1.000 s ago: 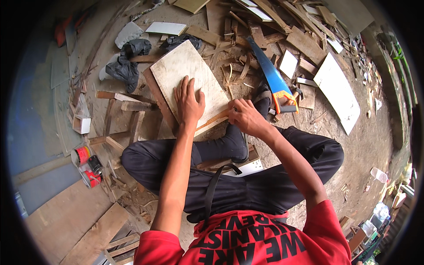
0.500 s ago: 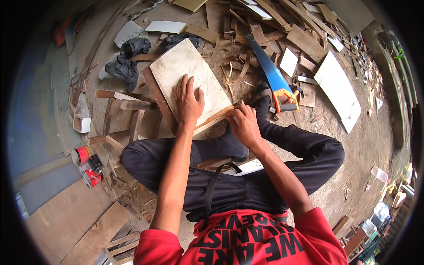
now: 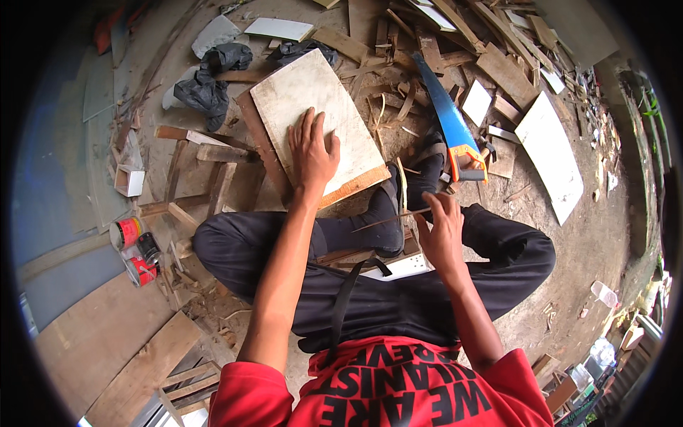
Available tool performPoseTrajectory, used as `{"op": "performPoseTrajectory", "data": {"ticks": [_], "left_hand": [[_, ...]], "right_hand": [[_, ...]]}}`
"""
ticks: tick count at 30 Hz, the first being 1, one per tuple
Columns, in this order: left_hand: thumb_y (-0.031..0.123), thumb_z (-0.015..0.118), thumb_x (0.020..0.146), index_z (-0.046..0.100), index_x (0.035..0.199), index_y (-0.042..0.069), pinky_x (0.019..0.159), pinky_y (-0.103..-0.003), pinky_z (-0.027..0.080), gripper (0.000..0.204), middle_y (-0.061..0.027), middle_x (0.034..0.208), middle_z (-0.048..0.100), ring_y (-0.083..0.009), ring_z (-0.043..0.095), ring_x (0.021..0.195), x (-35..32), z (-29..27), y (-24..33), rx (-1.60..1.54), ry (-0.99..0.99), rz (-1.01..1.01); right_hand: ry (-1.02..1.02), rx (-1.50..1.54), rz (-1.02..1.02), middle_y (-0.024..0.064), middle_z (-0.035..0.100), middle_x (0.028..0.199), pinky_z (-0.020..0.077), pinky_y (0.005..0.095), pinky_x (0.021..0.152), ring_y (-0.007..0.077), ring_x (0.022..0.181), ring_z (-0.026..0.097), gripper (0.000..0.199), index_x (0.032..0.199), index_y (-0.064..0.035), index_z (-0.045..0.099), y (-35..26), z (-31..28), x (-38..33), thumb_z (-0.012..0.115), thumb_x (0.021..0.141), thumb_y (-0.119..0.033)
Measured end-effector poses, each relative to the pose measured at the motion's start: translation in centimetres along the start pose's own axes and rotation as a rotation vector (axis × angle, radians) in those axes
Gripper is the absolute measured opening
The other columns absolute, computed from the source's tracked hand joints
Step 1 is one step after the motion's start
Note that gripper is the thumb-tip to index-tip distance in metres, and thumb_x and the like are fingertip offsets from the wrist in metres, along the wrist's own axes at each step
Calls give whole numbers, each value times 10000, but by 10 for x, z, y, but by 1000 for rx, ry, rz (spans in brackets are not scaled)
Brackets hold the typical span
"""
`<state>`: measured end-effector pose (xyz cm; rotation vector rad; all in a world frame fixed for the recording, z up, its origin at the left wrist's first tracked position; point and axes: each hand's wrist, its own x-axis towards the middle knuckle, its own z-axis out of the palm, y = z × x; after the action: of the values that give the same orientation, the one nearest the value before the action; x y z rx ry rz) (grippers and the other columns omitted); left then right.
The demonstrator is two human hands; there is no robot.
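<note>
My left hand (image 3: 313,153) lies flat, fingers stretched, on a pale worn board (image 3: 356,128) whose near edge shows bare orange-brown wood. Under the board's left side a brown plank (image 3: 260,132) sticks out. To the right of the board, over my bent legs, my right hand (image 3: 442,235) pinches a thin wood sliver (image 3: 388,222) that points left. A second pale strip (image 3: 403,188) stands near my foot, apart from that sliver. Beyond my right hand lies a handsaw (image 3: 445,114) with a blue blade and an orange and black handle.
Wood offcuts (image 3: 505,71) are heaped at the far right, near a large white panel (image 3: 551,156). A wooden frame (image 3: 217,192) stands left of the board, with black plastic bags (image 3: 206,96) behind it. Red and black cans (image 3: 126,233) sit farther left.
My right hand has come away from the board's near corner, moving right and nearer to me, with the sliver now in its fingers. My left hand stays on the board.
</note>
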<state>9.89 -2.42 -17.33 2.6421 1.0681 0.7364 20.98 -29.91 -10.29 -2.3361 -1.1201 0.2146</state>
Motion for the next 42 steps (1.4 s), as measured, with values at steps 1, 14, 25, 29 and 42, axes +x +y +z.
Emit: {"op": "performPoseTrajectory", "data": {"ticks": [1,14,25,29,42], "left_hand": [[254,591,936,536,1356,35,1195,-558,240,477,-161,1483,475,-325,398,1410,1,1,1,-4,2,0],[247,607,924,542,1352,41,1174,-563,263,479,-172,1479,476,-352,422,1386,0,1,-4,-13,28,4],[250,612,915,548,1346,29,1186,-559,242,489,-176,1482,475,-340,409,1399,0,1,-3,-15,33,1],[250,612,913,546,1349,29,1185,-556,243,494,-174,1481,477,-341,411,1398,0,2,-2,-1,27,1],[240,616,910,564,1331,30,1180,-550,253,474,-173,1473,487,-342,424,1388,-1,2,-3,-33,49,2]], "right_hand": [[29,40,4,123,576,1211,432,437,900,328,1073,563,344,1173,-67,680,6,4,8,748,839,-112],[-24,71,-630,47,609,1037,443,398,893,270,1004,581,195,970,-122,713,9,69,77,765,783,-95],[-195,-16,-793,21,593,978,414,363,871,218,935,558,155,959,-115,690,5,49,98,732,811,-140],[-302,-37,-788,46,596,1027,401,364,887,220,1013,559,160,983,-104,701,2,47,109,654,838,-149],[-407,-36,-828,51,596,1013,402,372,871,235,996,565,148,997,-100,684,-11,35,117,698,876,-184]]}}
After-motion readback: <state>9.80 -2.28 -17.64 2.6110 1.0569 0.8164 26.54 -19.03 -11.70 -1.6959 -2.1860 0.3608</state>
